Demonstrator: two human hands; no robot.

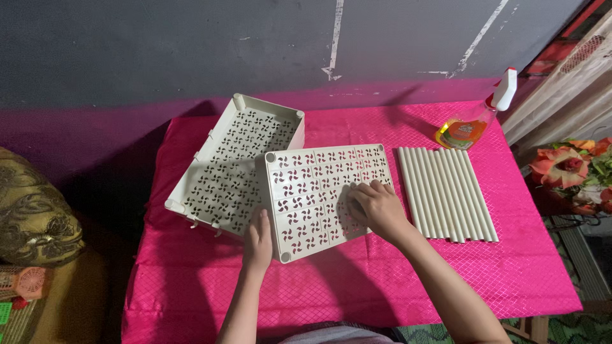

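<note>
Person is working the front perforated panel (322, 197), a cream plastic shelf tray with pinwheel cut-outs and a round socket at each corner, lying flat on the pink-clothed worktop (357, 286). Left hand (258, 239) is gripping that panel's near-left edge, fingers curled around the rim, thumb side on top, bracing it. Right hand (376, 207) is lying open and flat on the panel's right half, palm down, fingers spread over the cut-outs, holding nothing; it looks like it's pressing or wiping, and I cannot tell whether a cloth is under it. A second identical panel (239, 162) is sitting behind and left of the front panel, tilted up on its rim, the front panel overlapping its near-right corner. Just right of the front panel, a row of cream tubes (446, 194) is lying side by side, parallel, running away from the person, untouched. Behind the tubes, further right of the panel, a spray bottle (475, 121) with orange liquid and a white trigger head is lying on the cloth. My read: this is the panel-prep stage, steadying and going over the top face, with the posts not yet fitted into any socket. Next move likely calls for the left hand keeping the panel pinned flat while the right hand lifts off and reaches right to the nearest tube, then lining its end up square over a corner socket.
</note>
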